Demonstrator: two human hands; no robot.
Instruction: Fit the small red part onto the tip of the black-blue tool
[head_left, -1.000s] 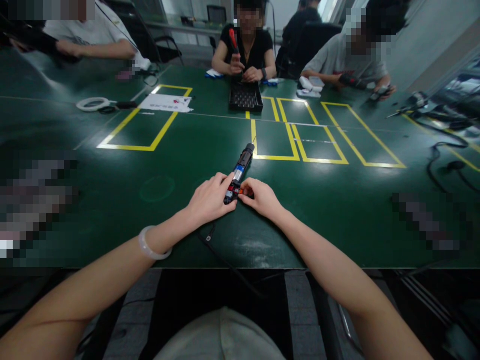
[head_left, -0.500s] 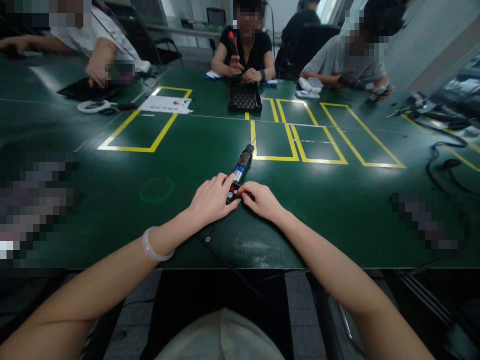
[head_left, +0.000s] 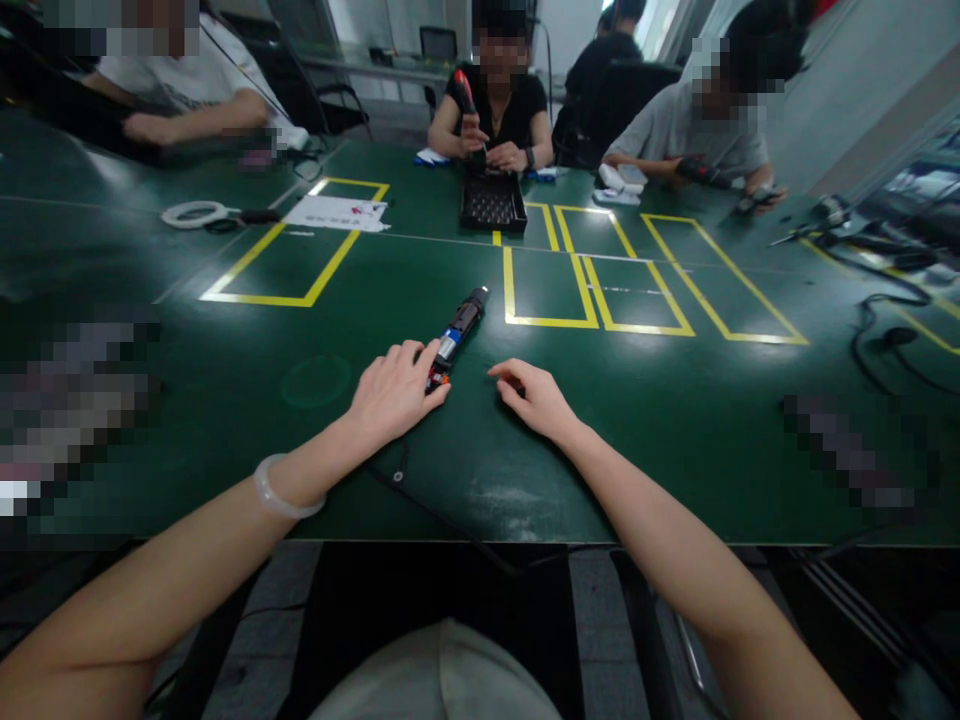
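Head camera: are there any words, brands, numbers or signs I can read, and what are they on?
None can be read.
Paper: there's a row of dark marks, maybe writing, but it's too blurred to read.
Tool by the left hand: no letters or numbers can be made out; they'd be too small.

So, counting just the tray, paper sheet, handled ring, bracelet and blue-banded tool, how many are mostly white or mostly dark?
White: 3 (printed paper sheet, dark-handled ring, round bracelet)
Dark: 2 (open rectangular tray, slim blue-banded tool)
Total: 5
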